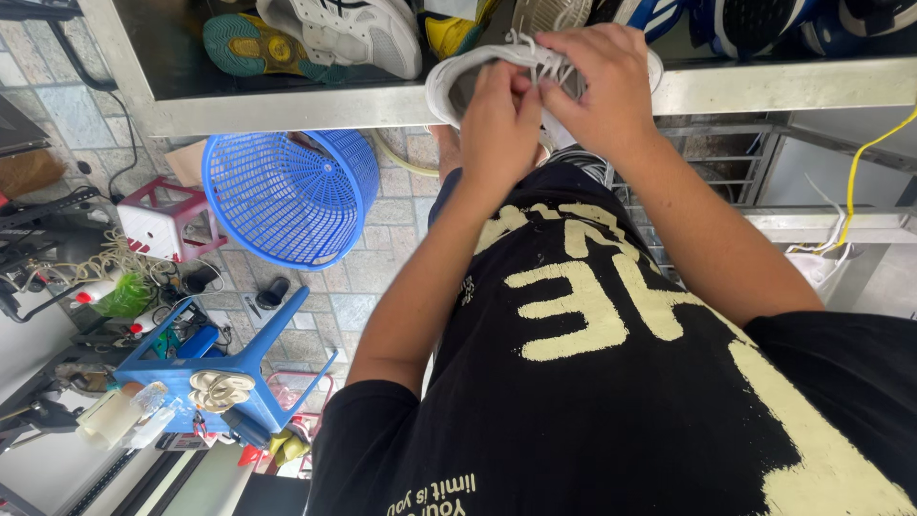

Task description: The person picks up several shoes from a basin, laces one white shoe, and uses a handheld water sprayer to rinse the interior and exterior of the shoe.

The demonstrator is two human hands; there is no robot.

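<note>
A light grey sneaker (457, 78) with white laces rests at the front edge of a metal table (287, 107). My left hand (499, 124) grips the shoe's upper near the tongue, fingers pinched around a lace. My right hand (600, 75) lies over the top of the shoe, fingers closed on the white laces (543, 55). Both hands touch each other above the shoe. My black shirt with pale yellow print fills the lower right.
Several other sneakers, white (346, 31), teal and yellow (250, 46), blue (755, 21), sit on the table. A blue plastic basket (287, 196) lies on the tiled floor at left, beside a small pink and white stool (164, 220) and a blue stool (220, 377) holding tools.
</note>
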